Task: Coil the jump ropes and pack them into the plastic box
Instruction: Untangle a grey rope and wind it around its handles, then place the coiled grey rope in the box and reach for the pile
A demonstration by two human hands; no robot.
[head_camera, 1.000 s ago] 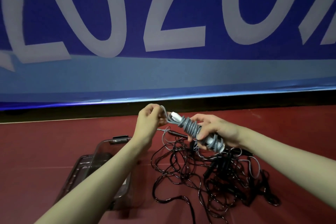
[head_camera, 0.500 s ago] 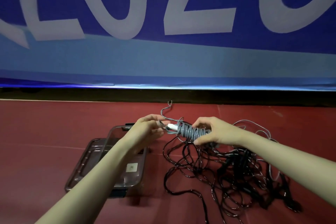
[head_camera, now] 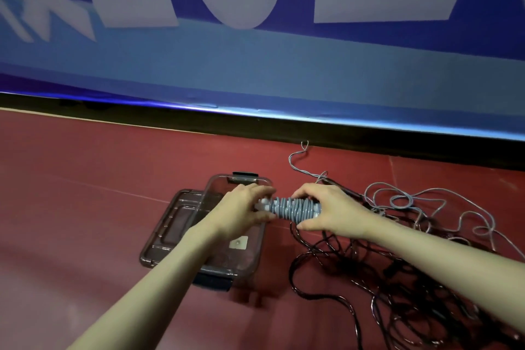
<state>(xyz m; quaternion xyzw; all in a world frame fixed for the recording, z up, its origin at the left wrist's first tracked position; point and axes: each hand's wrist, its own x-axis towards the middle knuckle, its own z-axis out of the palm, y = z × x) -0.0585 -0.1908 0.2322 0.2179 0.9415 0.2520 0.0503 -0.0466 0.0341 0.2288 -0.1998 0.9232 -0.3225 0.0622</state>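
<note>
A blue banner [head_camera: 255,65] with large pale lettering is hanging across the back, its lower edge ending above a dark strip where the red floor [head_camera: 85,179] begins. On the floor to the right, a tangle of loose jump ropes [head_camera: 412,278] is sprawling, mostly black cords with a pale grey cord looping over the far side and trailing toward the wall. Left of the tangle, the clear plastic box [head_camera: 250,258] is sitting open on the floor with dark latches at its near and far ends, and its lid [head_camera: 167,230] is lying flat just beside it on the left. The left forearm is crossing over the box and hiding much of its inside. Above the box's right edge, the coiled grey jump rope [head_camera: 295,209] is being held level between both hands. The left hand [head_camera: 241,213] is gripping the white handle end with curled fingers, while the right hand [head_camera: 332,210] is clasping the other end, thumb underneath.
</note>
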